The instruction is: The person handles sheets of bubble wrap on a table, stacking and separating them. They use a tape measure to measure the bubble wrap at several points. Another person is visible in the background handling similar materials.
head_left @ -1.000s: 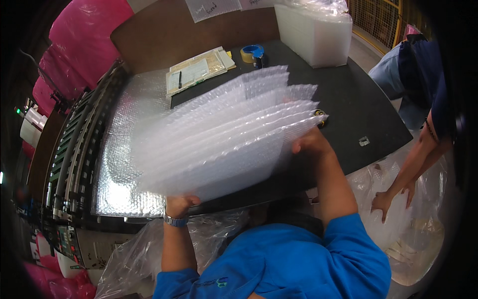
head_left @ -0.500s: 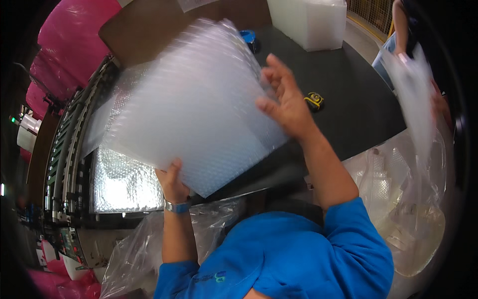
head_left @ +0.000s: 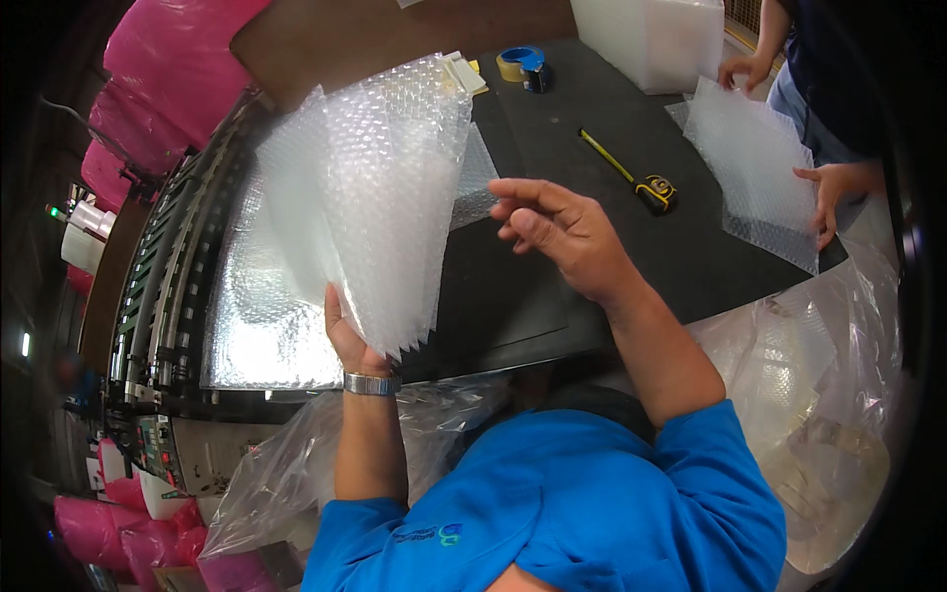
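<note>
- The left hand [head_left: 347, 340] grips a stack of bubble-wrap sheets [head_left: 370, 192] by its lower edge, thumb and fingers pinched around the bottom corner; a metal watch [head_left: 371, 384] sits on that wrist.
- The stack stands nearly upright and fans toward 12 o'clock from the hand, its lower edges staggered like steps.
- The right hand [head_left: 562, 235] is free, fingers loosely spread and slightly curled, holding nothing; it hovers at 3 o'clock from the stack, near it but apart.
- Both hands are over the black table [head_left: 552, 286], with the stack above its left part.
- Behind the stack, at 9 o'clock, a wide sheet of bubble wrap [head_left: 261, 326] lies flat by a machine with rollers [head_left: 163, 286].
- A yellow tape measure [head_left: 636, 175] lies on the table at 1 o'clock from the right hand, well apart from it.
- A blue tape dispenser [head_left: 523, 65] stands near the far edge of the table, at 12 o'clock.
- A white block of stacked sheets [head_left: 656, 39] stands at the table's far right corner.
- A co-worker at 2 o'clock holds another bubble sheet [head_left: 755, 168] flat on the table, one hand [head_left: 745, 69] at its top and one [head_left: 834, 192] at its right side.
- Clear plastic bags [head_left: 819, 395] hang below the table's near edge, at 4 o'clock, with another bag [head_left: 296, 474] at 7 o'clock.
- Pink rolls [head_left: 158, 69] are piled at 10 o'clock.
</note>
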`<move>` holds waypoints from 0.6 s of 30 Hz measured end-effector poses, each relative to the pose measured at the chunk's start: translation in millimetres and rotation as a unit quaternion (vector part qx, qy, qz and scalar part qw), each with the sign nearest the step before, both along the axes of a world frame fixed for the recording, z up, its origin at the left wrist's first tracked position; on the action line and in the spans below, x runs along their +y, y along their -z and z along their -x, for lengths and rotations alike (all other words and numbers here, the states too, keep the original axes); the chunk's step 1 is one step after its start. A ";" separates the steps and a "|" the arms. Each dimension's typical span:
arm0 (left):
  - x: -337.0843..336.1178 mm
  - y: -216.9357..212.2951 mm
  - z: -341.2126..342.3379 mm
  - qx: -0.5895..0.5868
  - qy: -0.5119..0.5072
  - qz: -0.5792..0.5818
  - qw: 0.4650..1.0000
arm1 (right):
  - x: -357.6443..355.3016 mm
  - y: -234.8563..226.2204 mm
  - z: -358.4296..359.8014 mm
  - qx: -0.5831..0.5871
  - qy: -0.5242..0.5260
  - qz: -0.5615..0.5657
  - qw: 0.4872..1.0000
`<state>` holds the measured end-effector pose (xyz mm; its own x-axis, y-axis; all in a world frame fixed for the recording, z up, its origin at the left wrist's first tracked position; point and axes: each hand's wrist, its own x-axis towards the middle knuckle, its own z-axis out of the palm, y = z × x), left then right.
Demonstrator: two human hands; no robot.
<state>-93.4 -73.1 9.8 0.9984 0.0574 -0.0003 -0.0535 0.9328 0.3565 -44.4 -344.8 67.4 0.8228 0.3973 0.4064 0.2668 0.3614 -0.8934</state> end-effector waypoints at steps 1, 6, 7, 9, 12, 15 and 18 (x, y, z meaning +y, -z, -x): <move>-2.9 -1.1 1.5 -0.003 0.004 0.008 1.000 | 2.8 -1.6 2.0 0.014 -0.023 -0.022 0.999; -14.4 1.7 5.1 -0.042 0.025 -0.002 0.999 | 15.6 -11.0 7.6 0.033 -0.049 -0.020 0.998; -16.2 3.2 5.4 -0.040 0.023 -0.004 0.999 | 16.6 -11.2 7.1 0.025 -0.036 0.019 0.999; -23.9 6.2 8.1 -0.066 0.041 0.026 0.997 | 19.4 -11.5 7.2 0.007 -0.007 0.073 0.997; -30.0 13.5 7.8 -0.070 0.047 0.036 0.996 | 29.0 -11.1 15.9 -0.113 0.081 0.137 0.981; -24.9 22.1 -0.8 -0.068 0.024 -0.105 0.992 | 48.6 -10.0 36.3 -0.323 0.210 0.214 0.898; -19.8 25.3 -23.0 -0.072 -0.005 -0.306 0.949 | 60.8 -5.7 45.4 -0.380 0.263 0.231 0.856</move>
